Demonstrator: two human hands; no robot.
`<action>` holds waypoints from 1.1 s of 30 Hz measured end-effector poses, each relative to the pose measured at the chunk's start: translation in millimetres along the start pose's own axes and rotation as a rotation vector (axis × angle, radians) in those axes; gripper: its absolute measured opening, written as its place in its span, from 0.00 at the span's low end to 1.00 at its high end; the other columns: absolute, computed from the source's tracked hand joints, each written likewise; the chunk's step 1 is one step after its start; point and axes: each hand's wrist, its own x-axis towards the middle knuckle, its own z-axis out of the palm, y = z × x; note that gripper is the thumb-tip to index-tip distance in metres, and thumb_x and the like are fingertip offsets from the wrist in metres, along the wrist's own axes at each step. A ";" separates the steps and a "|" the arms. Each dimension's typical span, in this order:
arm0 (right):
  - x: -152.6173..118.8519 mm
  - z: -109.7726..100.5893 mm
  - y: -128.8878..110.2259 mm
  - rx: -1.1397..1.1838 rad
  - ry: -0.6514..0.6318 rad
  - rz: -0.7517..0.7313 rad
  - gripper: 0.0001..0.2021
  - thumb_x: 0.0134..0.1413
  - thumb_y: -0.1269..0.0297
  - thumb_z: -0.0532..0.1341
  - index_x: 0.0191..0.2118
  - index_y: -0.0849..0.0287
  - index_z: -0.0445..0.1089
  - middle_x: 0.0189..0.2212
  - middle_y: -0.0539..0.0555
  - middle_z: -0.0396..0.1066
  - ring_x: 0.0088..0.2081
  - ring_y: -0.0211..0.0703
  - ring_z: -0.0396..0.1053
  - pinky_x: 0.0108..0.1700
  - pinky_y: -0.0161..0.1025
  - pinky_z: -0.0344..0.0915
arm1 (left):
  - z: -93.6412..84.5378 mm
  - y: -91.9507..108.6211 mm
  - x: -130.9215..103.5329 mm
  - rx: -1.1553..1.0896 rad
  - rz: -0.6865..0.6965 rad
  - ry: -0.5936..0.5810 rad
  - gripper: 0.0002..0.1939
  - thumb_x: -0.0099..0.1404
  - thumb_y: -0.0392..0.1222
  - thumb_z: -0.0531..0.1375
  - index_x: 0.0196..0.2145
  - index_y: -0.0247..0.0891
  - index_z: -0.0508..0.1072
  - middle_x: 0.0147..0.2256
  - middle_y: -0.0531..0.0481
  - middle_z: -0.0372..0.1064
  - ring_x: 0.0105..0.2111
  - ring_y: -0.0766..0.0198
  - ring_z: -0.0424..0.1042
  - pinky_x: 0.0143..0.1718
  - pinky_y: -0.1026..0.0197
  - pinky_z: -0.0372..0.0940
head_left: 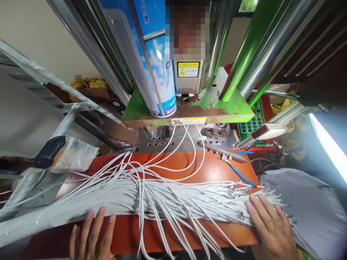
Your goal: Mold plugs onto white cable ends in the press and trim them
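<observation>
A thick bundle of white cables (pixel 114 196) lies across an orange board (pixel 214 168), its many ends with small metal tips fanned out at the right. My left hand (pixel 93 234) rests at the board's front edge, fingers spread, just below the bundle and holding nothing. At the cable ends, my right hand (pixel 272 224) lies with fingers stretched out, its fingertips against the tips. Several loose cables hang over the front edge between my hands. A few others curve up under the green press plate (pixel 217 112), where their ends are hidden.
Blue spray cans (pixel 162 86) stand on the press plate. An air gun (pixel 227 155) with a blue hose lies by the metal die base (pixel 162 142). A black-handled brush (pixel 73 153) is at left, a green keypad (pixel 252 121) and bright lamp (pixel 330 144) at right.
</observation>
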 end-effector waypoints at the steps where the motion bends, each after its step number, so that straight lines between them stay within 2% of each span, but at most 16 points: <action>1: 1.4 -2.3 -4.4 0.032 -0.008 0.047 0.38 0.63 0.73 0.53 0.77 0.46 0.50 0.66 0.57 0.68 0.71 0.59 0.59 0.72 0.65 0.47 | -2.0 3.3 2.7 0.030 0.002 -0.001 0.42 0.68 0.28 0.58 0.75 0.45 0.53 0.74 0.42 0.51 0.74 0.46 0.50 0.73 0.33 0.46; 3: 3.8 -5.0 -8.6 0.048 -0.015 0.058 0.39 0.63 0.74 0.52 0.77 0.44 0.48 0.67 0.57 0.67 0.70 0.62 0.61 0.71 0.67 0.49 | -4.2 7.5 6.3 0.048 -0.002 -0.010 0.43 0.68 0.27 0.58 0.76 0.47 0.52 0.74 0.42 0.52 0.74 0.46 0.51 0.72 0.31 0.48; 6: 5.2 -4.4 -7.0 -0.006 -0.053 -0.002 0.42 0.62 0.77 0.52 0.78 0.46 0.44 0.67 0.60 0.66 0.70 0.63 0.60 0.70 0.68 0.50 | -4.1 9.5 6.2 0.058 -0.014 -0.033 0.43 0.69 0.25 0.56 0.76 0.49 0.50 0.73 0.40 0.53 0.74 0.46 0.51 0.71 0.29 0.50; 10: 2.7 -2.1 -6.6 -0.036 -0.070 0.000 0.44 0.60 0.78 0.54 0.79 0.48 0.40 0.68 0.61 0.65 0.70 0.64 0.59 0.69 0.68 0.51 | -3.1 11.1 3.2 0.060 -0.027 -0.025 0.44 0.69 0.23 0.55 0.76 0.49 0.49 0.73 0.38 0.54 0.73 0.44 0.52 0.70 0.29 0.52; 12: 2.3 -6.8 -7.4 -0.044 -0.092 0.006 0.44 0.60 0.77 0.54 0.78 0.48 0.40 0.70 0.61 0.61 0.71 0.64 0.56 0.70 0.68 0.49 | -4.6 14.0 3.4 0.043 -0.039 -0.036 0.45 0.68 0.22 0.54 0.77 0.49 0.48 0.73 0.37 0.53 0.74 0.42 0.50 0.69 0.28 0.52; 14: 7.1 -17.7 -5.3 -0.012 -0.159 -0.014 0.42 0.62 0.72 0.57 0.78 0.51 0.41 0.73 0.62 0.56 0.73 0.66 0.51 0.70 0.69 0.48 | -7.8 18.8 3.6 0.024 -0.049 -0.063 0.47 0.66 0.21 0.54 0.77 0.48 0.47 0.74 0.35 0.50 0.74 0.39 0.48 0.69 0.26 0.51; 16: 21.4 -32.0 1.2 0.069 -0.226 -0.080 0.41 0.63 0.60 0.62 0.77 0.56 0.44 0.74 0.64 0.53 0.74 0.68 0.49 0.70 0.68 0.49 | -11.8 25.1 0.3 -0.007 -0.026 -0.092 0.49 0.64 0.22 0.56 0.77 0.47 0.46 0.75 0.33 0.47 0.75 0.36 0.46 0.69 0.25 0.51; 18: 47.6 -42.5 11.6 0.155 -0.207 -0.133 0.40 0.65 0.50 0.62 0.75 0.59 0.49 0.72 0.66 0.56 0.72 0.66 0.53 0.70 0.64 0.53 | -15.3 32.7 -9.6 -0.033 0.012 -0.070 0.48 0.64 0.24 0.60 0.76 0.45 0.49 0.74 0.30 0.48 0.74 0.33 0.47 0.68 0.26 0.54; 21: 102.0 -38.1 28.5 0.174 -0.069 -0.009 0.27 0.71 0.55 0.55 0.69 0.65 0.60 0.66 0.69 0.64 0.66 0.62 0.63 0.66 0.56 0.60 | -17.2 45.3 -37.2 -0.039 0.000 0.090 0.39 0.64 0.29 0.66 0.69 0.41 0.62 0.62 0.29 0.64 0.66 0.35 0.64 0.62 0.32 0.66; 23: 136.2 -23.2 36.7 0.088 -0.091 0.096 0.22 0.71 0.60 0.52 0.62 0.66 0.67 0.57 0.70 0.71 0.57 0.63 0.68 0.58 0.55 0.65 | -16.0 54.1 -59.2 -0.100 -0.081 0.144 0.29 0.65 0.30 0.66 0.62 0.39 0.68 0.51 0.35 0.71 0.56 0.43 0.74 0.56 0.39 0.72; 25: 159.6 -7.8 41.2 -0.031 -0.139 0.151 0.19 0.70 0.62 0.51 0.54 0.65 0.73 0.47 0.69 0.73 0.50 0.63 0.68 0.50 0.53 0.66 | -13.6 63.5 -78.7 -0.172 -0.166 0.106 0.22 0.69 0.30 0.62 0.59 0.38 0.69 0.47 0.38 0.73 0.49 0.50 0.77 0.50 0.46 0.76; 27: 170.2 1.2 42.0 -0.109 -0.170 0.152 0.18 0.68 0.63 0.51 0.47 0.64 0.76 0.40 0.67 0.73 0.44 0.62 0.67 0.44 0.50 0.64 | -11.5 74.0 -92.6 -0.202 -0.234 0.052 0.20 0.72 0.31 0.59 0.60 0.37 0.68 0.48 0.38 0.73 0.48 0.52 0.78 0.47 0.49 0.77; 29: 171.5 2.4 37.8 -0.137 -0.167 0.114 0.16 0.68 0.64 0.51 0.44 0.62 0.77 0.37 0.65 0.71 0.42 0.60 0.66 0.42 0.48 0.61 | -11.8 85.1 -99.8 -0.220 -0.243 0.035 0.21 0.72 0.30 0.58 0.61 0.37 0.67 0.49 0.37 0.73 0.48 0.52 0.78 0.47 0.50 0.77; 31: 169.4 0.0 26.9 -0.142 -0.146 0.057 0.15 0.67 0.64 0.52 0.41 0.61 0.76 0.36 0.64 0.71 0.41 0.58 0.65 0.41 0.47 0.59 | -15.1 95.0 -99.9 -0.259 -0.191 0.033 0.23 0.71 0.28 0.59 0.62 0.38 0.67 0.49 0.38 0.75 0.48 0.53 0.79 0.49 0.51 0.77; 33: 168.2 -0.7 10.9 -0.123 -0.151 0.016 0.14 0.68 0.63 0.53 0.40 0.61 0.76 0.36 0.63 0.70 0.41 0.58 0.65 0.40 0.47 0.58 | -20.7 102.0 -93.4 -0.300 -0.080 0.012 0.24 0.70 0.26 0.60 0.61 0.40 0.69 0.47 0.40 0.77 0.46 0.55 0.80 0.50 0.54 0.76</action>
